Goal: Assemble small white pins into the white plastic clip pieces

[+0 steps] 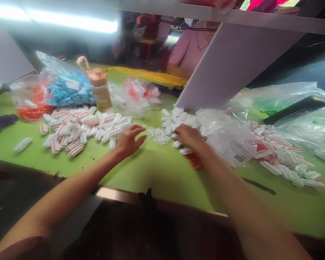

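Note:
My left hand [130, 141] hovers over the green table [151, 169], thumb and fingers apart, holding nothing. Beside it lies a heap of white plastic pieces with orange-red strips [76, 126]. Small white pellet-like parts [158, 135] are spread between my hands. My right hand [189, 137] reaches into a pile of plain white plastic pieces [178, 117], its fingers bent down and pressed together. What its fingertips grip, if anything, is hidden. Under that wrist some orange-red strips [194, 160] show.
A clear bag [227, 133] stands right of my right hand, before another heap of striped pieces [287, 155]. A bottle [100, 90] and a bag of blue parts [70, 88] stand behind the left heap. A dark flat tool [260, 186] lies front right. Someone in pink [189, 50] is opposite.

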{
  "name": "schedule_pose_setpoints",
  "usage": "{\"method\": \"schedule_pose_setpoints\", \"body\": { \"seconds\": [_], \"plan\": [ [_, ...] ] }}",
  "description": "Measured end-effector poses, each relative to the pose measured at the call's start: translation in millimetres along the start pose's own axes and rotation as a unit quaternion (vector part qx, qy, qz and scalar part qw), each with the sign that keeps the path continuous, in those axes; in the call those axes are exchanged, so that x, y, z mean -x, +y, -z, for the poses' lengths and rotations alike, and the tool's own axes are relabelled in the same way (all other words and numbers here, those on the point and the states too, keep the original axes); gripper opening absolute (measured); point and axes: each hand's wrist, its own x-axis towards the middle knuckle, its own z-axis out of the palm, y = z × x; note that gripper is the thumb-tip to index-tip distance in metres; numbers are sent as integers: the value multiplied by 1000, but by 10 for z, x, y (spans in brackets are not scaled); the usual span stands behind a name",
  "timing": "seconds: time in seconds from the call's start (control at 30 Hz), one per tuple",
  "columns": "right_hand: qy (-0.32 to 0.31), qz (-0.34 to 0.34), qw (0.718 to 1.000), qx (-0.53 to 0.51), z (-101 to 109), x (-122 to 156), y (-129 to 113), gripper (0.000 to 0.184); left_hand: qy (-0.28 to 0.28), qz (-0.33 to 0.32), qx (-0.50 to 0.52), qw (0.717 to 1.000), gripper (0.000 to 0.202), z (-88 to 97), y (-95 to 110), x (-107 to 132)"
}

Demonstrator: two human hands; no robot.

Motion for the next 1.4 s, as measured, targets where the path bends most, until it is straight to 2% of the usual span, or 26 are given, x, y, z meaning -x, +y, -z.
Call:
{"method": "schedule_pose_setpoints", "body": {
  "seconds": [0.13,0.17,0.23,0.3,0.37,0.43,0.5,0.57,0.63,0.7,0.77,0.83,0.93,1.07,1.17,1.4],
  "plan": [
    [49,-9,998,-35,73,218,-41,33,-34,42,119,991,26,-221,207,89],
    [67,-12,990,-127,69,304,-86,36,-38,54,148,987,31,-250,223,113],
    [44,34,955,-292,18,473,-223,39,-41,62,196,978,47,-293,235,164],
    [24,85,920,-381,-80,598,-404,39,-48,44,226,972,58,-329,236,217],
    [23,105,897,-429,-195,665,-573,37,-59,24,239,969,51,-359,228,265],
    [-7,100,887,-450,-294,685,-674,35,-75,28,243,967,38,-369,206,299],
    [-37,86,882,-461,-356,681,-672,35,-104,52,247,962,29,-351,174,308],
    [-25,58,878,-475,-376,672,-575,37,-142,87,241,956,25,-309,142,292],
    [32,15,888,-458,-366,663,-424,38,-180,125,211,953,23,-261,121,263],
    [97,-13,920,-380,-350,652,-276,34,-191,157,187,951,21,-226,113,233],
    [135,2,954,-269,-355,636,-182,27,-195,155,166,954,20,-213,112,215],
    [155,39,970,-181,-389,619,-165,25,-200,126,131,963,21,-221,110,208],
    [176,71,976,-107,-463,595,-248,24,-213,101,87,968,22,-246,92,209],
    [188,47,979,-55,-525,554,-362,21,-227,92,80,966,20,-260,68,208],
    [181,40,981,-49,-526,537,-365,20,-227,88,83,966,20,-255,64,203],
    [181,69,978,-73,-491,570,-344,20,-207,77,121,968,21,-261,70,213]
  ]
}}
